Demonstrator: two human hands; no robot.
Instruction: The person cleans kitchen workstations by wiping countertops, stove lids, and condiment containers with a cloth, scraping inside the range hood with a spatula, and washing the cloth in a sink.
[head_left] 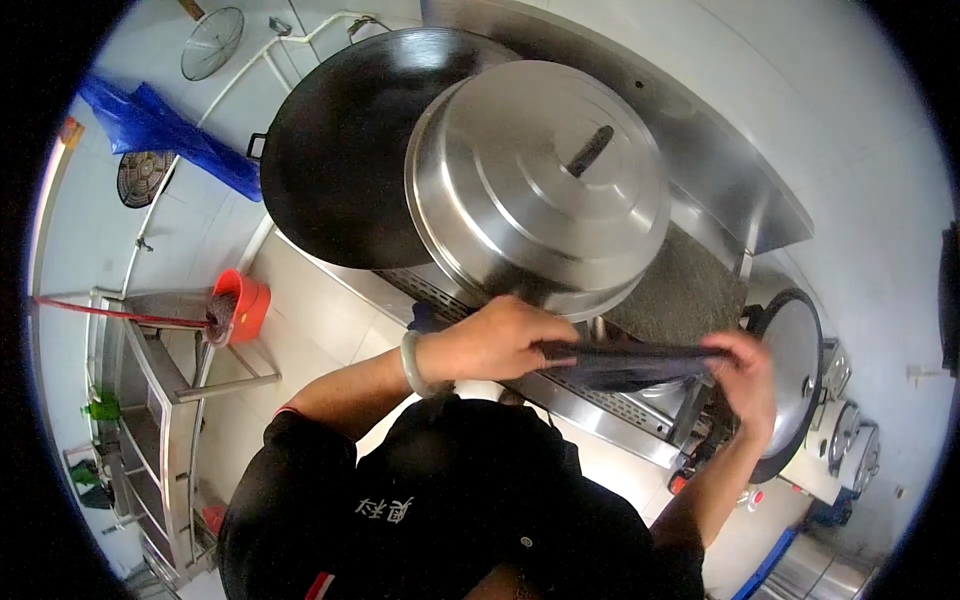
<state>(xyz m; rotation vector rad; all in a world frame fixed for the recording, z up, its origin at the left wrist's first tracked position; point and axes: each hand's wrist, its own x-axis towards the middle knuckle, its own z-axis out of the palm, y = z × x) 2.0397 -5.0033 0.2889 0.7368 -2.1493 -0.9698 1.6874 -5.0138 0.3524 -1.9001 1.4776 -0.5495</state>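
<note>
A dark cloth (640, 367) is stretched roughly level between my two hands, in front of the stove. My left hand (505, 340), with a pale bangle at the wrist, is closed on its left end. My right hand (745, 385) pinches the other end and looks slightly blurred. Just beyond the cloth sits a large domed stainless steel lid (540, 190) with a dark handle (591, 151) on top. What lies under the lid is hidden. A wide black wok (345, 150) rests to its left, partly covered by the lid's edge.
A grey flat surface (685, 290) is right of the lid, and a big lidded pan (790, 385) stands farther right. On the left are a red bucket (250, 305) and a metal rack (160, 400). A wire strainer (212, 43) and blue plastic (165, 130) hang at the wall.
</note>
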